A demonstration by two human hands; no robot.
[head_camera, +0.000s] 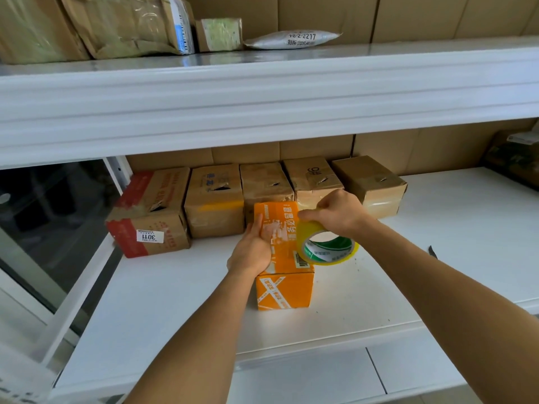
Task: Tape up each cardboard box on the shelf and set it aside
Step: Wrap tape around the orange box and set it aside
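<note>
The left hand [253,248] presses flat on the orange box [284,263] while, at its three o'clock, the right hand [338,212] grips the tape roll [326,243], apparently touching the box.

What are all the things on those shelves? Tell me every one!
orange box: 1, orange, front of lower shelf, under both hands
brown boxes: 5, brown, one with red tape, row behind the orange box
tape roll: 1, yellowish with green core, against the orange box's right edge
parcels: several, brown, upper shelf, left
mailer bag: 1, white, upper shelf
left hand: 1, flat on the orange box
right hand: 1, grip on the tape roll
</note>
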